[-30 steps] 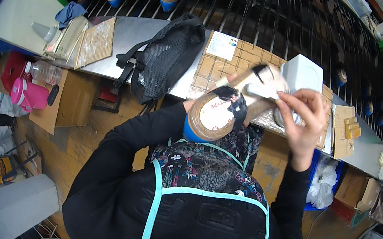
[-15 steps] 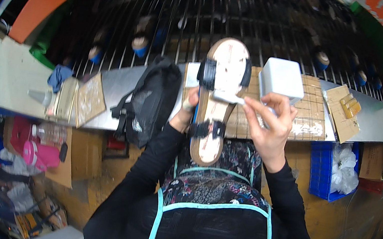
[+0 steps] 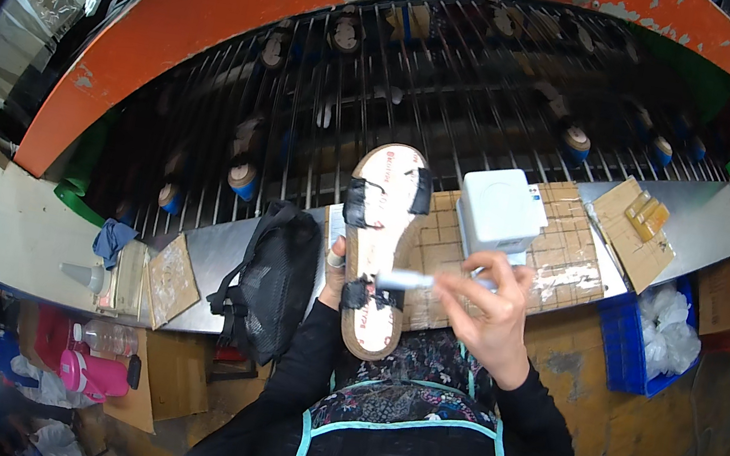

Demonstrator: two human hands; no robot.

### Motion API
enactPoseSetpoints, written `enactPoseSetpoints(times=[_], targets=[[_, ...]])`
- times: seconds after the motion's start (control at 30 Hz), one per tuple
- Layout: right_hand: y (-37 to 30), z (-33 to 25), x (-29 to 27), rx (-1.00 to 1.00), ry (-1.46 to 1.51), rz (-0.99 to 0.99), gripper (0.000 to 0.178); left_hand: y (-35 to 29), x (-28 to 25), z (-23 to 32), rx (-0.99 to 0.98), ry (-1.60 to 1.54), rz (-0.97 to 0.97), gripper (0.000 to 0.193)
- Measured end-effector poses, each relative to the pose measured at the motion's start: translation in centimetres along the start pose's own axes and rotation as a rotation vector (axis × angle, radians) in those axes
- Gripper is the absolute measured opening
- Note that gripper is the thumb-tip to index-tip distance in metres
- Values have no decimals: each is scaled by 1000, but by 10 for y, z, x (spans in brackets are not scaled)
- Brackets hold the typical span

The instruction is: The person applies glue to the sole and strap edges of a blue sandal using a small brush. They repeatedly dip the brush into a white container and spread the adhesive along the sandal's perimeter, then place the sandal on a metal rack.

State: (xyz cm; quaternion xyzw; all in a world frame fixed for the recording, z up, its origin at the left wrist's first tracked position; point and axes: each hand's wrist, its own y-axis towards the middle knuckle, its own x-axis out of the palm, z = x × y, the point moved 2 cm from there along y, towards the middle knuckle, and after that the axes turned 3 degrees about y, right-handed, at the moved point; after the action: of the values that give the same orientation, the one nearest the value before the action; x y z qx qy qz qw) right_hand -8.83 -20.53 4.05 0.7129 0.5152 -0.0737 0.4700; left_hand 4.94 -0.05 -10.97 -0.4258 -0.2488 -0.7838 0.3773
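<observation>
My left hand (image 3: 334, 273) grips a sandal (image 3: 386, 232) by its left side, mostly hidden behind it. The sandal stands toe up and away from me, with a pale insole, a brown rim and black straps. Pinched in the fingers of my right hand (image 3: 493, 315) is a small pale tool, seemingly a brush (image 3: 404, 280), blurred by motion. Its head lies over the lower strap near the heel; whether it touches cannot be told. A white box-shaped container (image 3: 500, 214) stands on the cardboard (image 3: 567, 233) beyond my right hand.
Beyond the bench, a rack of metal bars (image 3: 465, 90) carries several shoes, under an orange frame (image 3: 176, 32). A black mesh bag (image 3: 273, 285) lies left of the sandal. At right are amber blocks (image 3: 645, 215) on cardboard and a blue crate (image 3: 621, 343) of plastic bags.
The brush has moved from the middle of the insole down to the lower strap near the heel. The sandal is tilted slightly differently, and the whole view has shifted, showing more of the orange frame.
</observation>
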Motion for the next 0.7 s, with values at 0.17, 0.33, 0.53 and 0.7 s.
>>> enactPoseSetpoints(times=[0.17,0.33,0.53,0.7], targets=[[-5,47,-4,435,1039,147,12,52,8,0,-145,-306,-97,101],[-31,93,-21,523,1099,427,13,98,-17,-2,-29,-255,224,73],[-44,119,-39,504,1022,507,12,159,-57,21,-25,-411,569,81],[-27,142,-43,488,917,506,14,180,-60,39,-16,-358,741,84]])
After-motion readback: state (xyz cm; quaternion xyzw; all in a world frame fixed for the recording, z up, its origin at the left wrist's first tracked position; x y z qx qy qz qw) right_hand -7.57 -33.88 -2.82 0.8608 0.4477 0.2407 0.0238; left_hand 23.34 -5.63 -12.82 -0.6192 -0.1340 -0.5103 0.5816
